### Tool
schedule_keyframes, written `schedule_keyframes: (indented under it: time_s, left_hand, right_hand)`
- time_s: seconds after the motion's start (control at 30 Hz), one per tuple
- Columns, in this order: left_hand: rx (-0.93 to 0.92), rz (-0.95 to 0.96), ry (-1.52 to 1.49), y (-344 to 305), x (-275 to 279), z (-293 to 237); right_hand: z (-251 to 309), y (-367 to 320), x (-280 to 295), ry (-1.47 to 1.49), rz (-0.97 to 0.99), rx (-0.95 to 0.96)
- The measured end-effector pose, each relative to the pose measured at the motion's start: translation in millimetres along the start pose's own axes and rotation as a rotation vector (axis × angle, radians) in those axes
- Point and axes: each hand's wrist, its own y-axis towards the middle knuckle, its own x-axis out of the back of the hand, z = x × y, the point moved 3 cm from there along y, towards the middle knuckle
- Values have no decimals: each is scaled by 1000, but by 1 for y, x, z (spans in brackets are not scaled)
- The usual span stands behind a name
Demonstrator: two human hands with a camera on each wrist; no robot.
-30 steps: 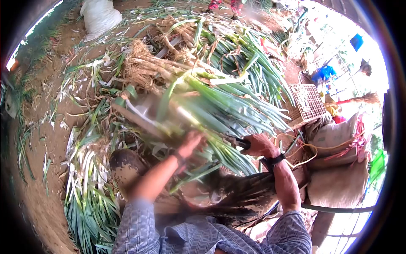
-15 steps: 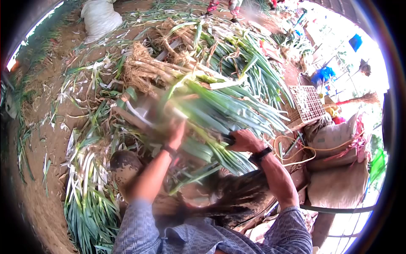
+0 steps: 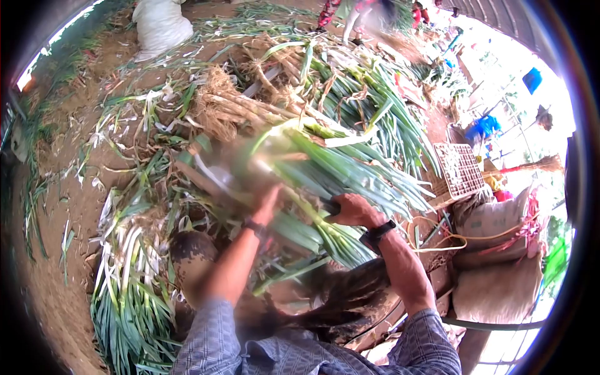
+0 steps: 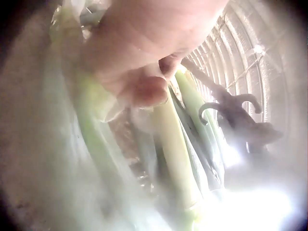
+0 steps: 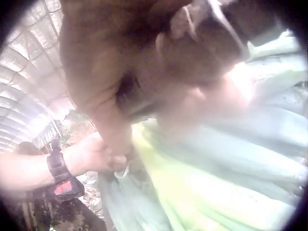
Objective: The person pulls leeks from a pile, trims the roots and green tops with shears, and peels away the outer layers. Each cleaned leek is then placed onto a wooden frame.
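Note:
My left hand [image 3: 269, 195], partly blurred, is at the base of a leafy green onion [image 3: 334, 234]. In the left wrist view its fingers [image 4: 144, 91] curl against a pale onion stalk [image 4: 173, 149]. In the right wrist view, a bit of white skin shows at that hand's fingertips. My right hand [image 3: 355, 210] grips a tool with a dark handle [image 3: 329, 207] over the onion's leaves, to the right of the left hand; the tool's working end is hidden. Just beyond both hands lies a heap of long green onions [image 3: 369, 178] with brown roots.
A bundle of green onions [image 3: 128, 275] lies at the lower left. Stuffed sacks [image 3: 497, 287] and a plastic crate [image 3: 461, 167] stand at right, with a yellow cord [image 3: 459, 240] near them. A white sack [image 3: 161, 28] sits at the back; another person's legs [image 3: 350, 22] show there.
Over the last second my right hand has moved left with its tool, closer to the left hand. My left hand has shifted slightly up and left. The head view has tilted a little.

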Motion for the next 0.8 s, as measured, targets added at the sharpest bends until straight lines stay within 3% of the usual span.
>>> schedule_keyframes:
  time_s: [0.13,0.17,0.27,0.37,0.43,0.8]
  left_hand:
    - [25,70,31,-1,1,12]
    - [-86,109,-70,7,10,35]
    - [41,172,127,-24,-2,10]
    - [35,262,38,-37,-6,26]
    - [70,328,-25,-38,-2,33]
    - [82,294,70,-54,-19,16]
  right_hand:
    - [12,2,4,7,-59,10]
    - [17,2,5,-8,-68,22]
    - [3,15,-9,-5,-75,-17]
    - [22,9,-1,-28,-103,143]
    - [26,8,-1,-35,-56,107]
    - [25,-5,-2,13,-140,108]
